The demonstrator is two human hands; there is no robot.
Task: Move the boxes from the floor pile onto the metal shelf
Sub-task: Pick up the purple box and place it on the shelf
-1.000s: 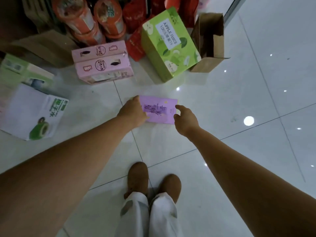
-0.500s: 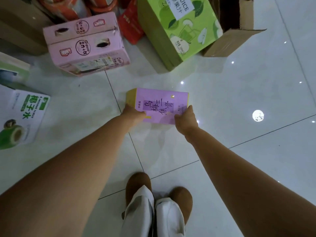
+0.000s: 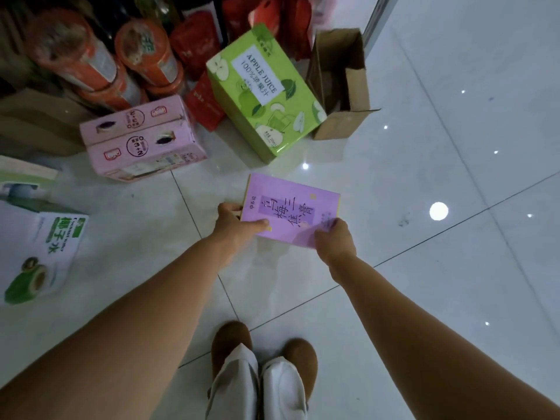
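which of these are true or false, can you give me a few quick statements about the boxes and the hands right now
1. Both the left hand and the right hand hold the purple box. True.
2. The green apple juice box is stacked on the pink boxes. False: it stands on the floor to their right.
3. The brown cardboard box beside the green apple juice box is open. True.
4. The purple box sits on the metal shelf. False: it is in the hands over the floor, and no shelf is in view.
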